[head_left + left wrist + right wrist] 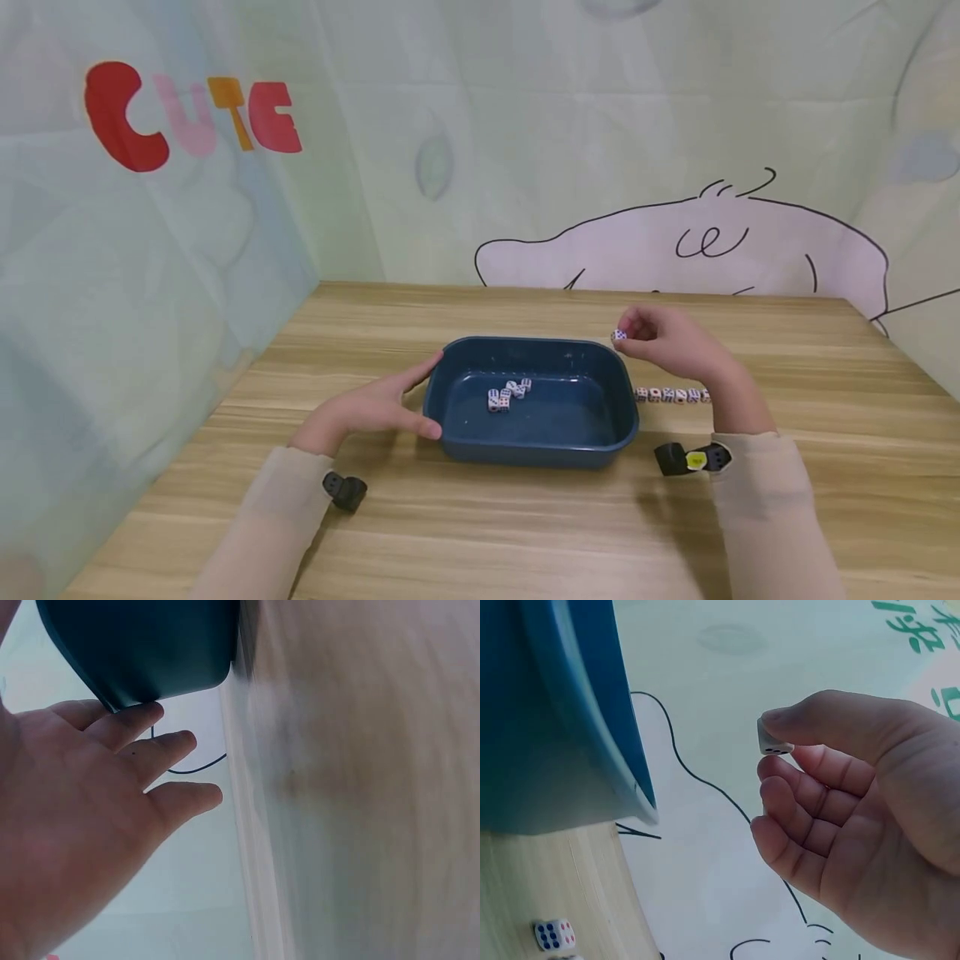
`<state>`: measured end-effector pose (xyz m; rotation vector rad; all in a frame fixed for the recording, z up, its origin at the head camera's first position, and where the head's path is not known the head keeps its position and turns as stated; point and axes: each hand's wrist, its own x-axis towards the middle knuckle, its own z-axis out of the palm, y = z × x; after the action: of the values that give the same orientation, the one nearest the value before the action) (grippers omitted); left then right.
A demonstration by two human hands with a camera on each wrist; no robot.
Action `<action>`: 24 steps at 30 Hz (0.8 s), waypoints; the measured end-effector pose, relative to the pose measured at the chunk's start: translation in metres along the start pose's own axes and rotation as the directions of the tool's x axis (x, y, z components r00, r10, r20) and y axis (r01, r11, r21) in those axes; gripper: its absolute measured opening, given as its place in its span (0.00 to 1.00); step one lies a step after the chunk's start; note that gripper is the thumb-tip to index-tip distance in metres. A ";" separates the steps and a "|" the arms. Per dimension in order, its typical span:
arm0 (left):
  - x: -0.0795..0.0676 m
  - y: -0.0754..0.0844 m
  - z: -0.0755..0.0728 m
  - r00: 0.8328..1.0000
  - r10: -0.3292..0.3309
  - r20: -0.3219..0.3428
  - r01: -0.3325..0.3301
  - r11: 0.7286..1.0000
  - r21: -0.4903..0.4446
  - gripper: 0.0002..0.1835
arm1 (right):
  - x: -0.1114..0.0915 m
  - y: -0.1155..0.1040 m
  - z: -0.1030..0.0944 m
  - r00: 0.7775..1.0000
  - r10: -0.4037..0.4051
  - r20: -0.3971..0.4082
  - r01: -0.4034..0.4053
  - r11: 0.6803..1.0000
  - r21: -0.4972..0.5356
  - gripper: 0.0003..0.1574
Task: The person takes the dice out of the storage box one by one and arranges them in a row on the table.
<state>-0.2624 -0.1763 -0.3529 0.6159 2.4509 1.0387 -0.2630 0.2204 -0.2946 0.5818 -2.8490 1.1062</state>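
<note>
A dark blue rectangular basin stands on the table with several white dice in its left half. Along the basin's left side lies my left hand, fingers and thumb spread and fairly straight against the wall and rim. In the left wrist view the fingertips reach past the basin's edge. My right hand pinches one white die between thumb and index finger, raised beyond the basin's far right corner. The other fingers of that hand are loosely bent.
A row of several dice runs along the wooden table to the right of the basin, partly hidden by my right wrist. Printed cloth backdrops stand behind and left of the table. Each wrist carries a small black camera.
</note>
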 end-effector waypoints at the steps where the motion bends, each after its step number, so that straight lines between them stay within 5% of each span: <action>1: 0.000 0.000 0.000 1.000 -0.001 0.000 0.001 1.000 0.001 0.61 | -0.001 0.001 -0.001 1.000 0.006 -0.003 -0.006 1.000 0.000 0.08; 24: -0.001 -0.004 0.001 1.000 0.029 0.004 -0.029 0.999 0.016 0.62 | -0.041 0.059 -0.043 0.977 0.207 -0.061 -0.210 0.976 -0.053 0.19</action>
<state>-0.2622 -0.1788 -0.3567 0.6594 2.4566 1.0288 -0.2500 0.3022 -0.3071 0.2485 -2.9350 1.0409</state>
